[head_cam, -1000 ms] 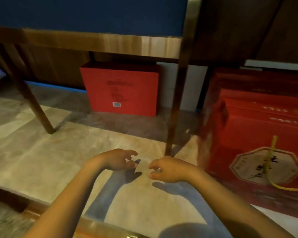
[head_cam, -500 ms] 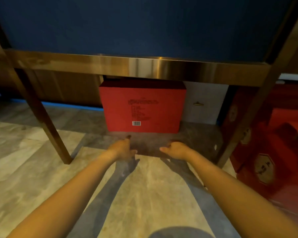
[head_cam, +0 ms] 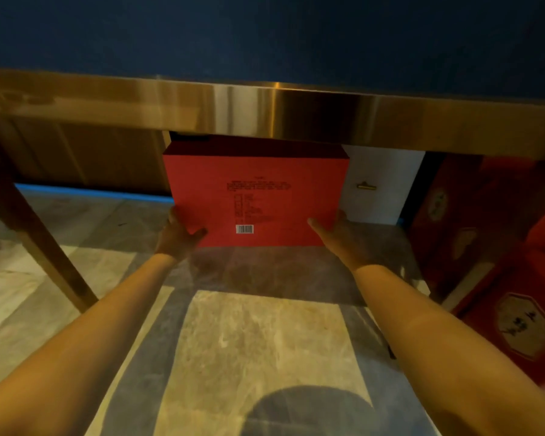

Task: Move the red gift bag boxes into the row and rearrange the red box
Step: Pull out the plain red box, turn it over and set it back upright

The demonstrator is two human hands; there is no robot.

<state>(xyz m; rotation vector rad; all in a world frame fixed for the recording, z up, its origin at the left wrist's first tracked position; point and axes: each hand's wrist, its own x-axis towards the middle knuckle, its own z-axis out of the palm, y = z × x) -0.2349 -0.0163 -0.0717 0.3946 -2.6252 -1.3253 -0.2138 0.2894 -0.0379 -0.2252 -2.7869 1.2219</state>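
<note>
Left hand (head_cam: 178, 236) and right hand (head_cam: 343, 236) grip the red box (head_cam: 255, 196) under the counter (head_cam: 265, 111), beside a white box (head_cam: 381, 184).

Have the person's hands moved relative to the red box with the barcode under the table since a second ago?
Yes. Both reached forward: the left hand and right hand now clasp the sides of the red cardboard box, which stands beside the white box.

matt red box (head_cam: 255, 199), glossy brushed-metal table rail (head_cam: 265, 108), polished stone floor (head_cam: 258, 341).
</note>
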